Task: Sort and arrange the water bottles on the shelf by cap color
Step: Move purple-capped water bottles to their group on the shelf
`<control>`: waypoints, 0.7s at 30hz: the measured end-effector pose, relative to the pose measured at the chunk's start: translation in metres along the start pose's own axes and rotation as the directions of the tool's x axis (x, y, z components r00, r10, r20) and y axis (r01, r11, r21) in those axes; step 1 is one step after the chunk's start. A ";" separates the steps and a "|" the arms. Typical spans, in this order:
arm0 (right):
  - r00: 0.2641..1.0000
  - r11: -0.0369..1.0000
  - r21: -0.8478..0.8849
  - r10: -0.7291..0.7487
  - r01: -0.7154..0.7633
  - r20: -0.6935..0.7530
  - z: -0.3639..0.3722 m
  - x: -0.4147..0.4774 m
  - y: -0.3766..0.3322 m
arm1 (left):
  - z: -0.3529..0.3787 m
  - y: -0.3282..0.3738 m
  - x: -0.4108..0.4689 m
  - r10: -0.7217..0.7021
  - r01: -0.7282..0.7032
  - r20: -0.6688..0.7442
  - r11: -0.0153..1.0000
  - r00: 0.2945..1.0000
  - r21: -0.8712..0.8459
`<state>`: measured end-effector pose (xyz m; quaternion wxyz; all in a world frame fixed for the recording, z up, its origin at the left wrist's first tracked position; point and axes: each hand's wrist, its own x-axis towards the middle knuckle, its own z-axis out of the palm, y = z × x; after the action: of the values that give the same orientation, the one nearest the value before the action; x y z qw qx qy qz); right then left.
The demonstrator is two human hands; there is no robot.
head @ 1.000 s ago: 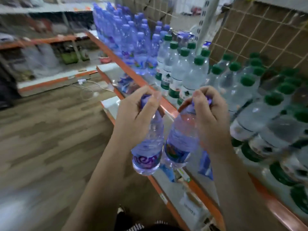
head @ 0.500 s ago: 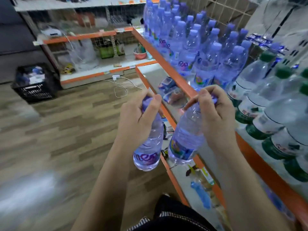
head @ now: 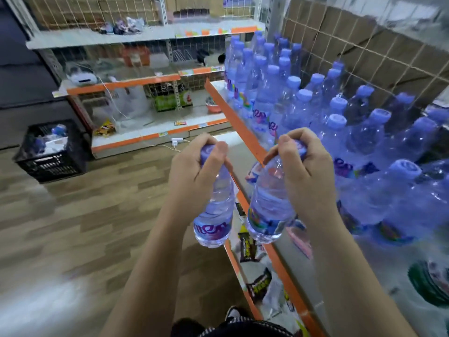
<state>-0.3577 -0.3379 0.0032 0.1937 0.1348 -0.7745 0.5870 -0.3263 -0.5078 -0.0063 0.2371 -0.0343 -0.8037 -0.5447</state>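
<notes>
A person's left hand (head: 194,171) grips one clear plastic purple-capped water bottle (head: 216,215) by its neck at centre frame. The right hand (head: 303,171) clamps a second purple-capped bottle (head: 269,210) just beside it, at the front edge of the orange-edged shelf (head: 233,117). Rows of purple-capped bottles (head: 335,122) stand on that shelf at upper right, and a black plastic crate (head: 48,152) sits at left.

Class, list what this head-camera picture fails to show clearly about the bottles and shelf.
Head view: caps of the clear plastic bottles in left hand and right hand, largely wrapped by fingers.
Head view: green-labelled bottle, blurred and cut by the right edge; cap unseen.
Head view: dark snack packets below, print blurred.
</notes>
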 end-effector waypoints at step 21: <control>0.962 0.989 -0.073 0.108 -0.131 -0.252 0.258 0.257 0.069 | -0.070 -0.207 0.361 0.146 -0.115 0.237 0.983 0.961 -0.140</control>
<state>-0.6526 -0.5618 0.0013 0.2587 0.0048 -0.7763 0.5748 -0.6868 -0.7274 -0.0125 0.1686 -0.1694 -0.7870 -0.5687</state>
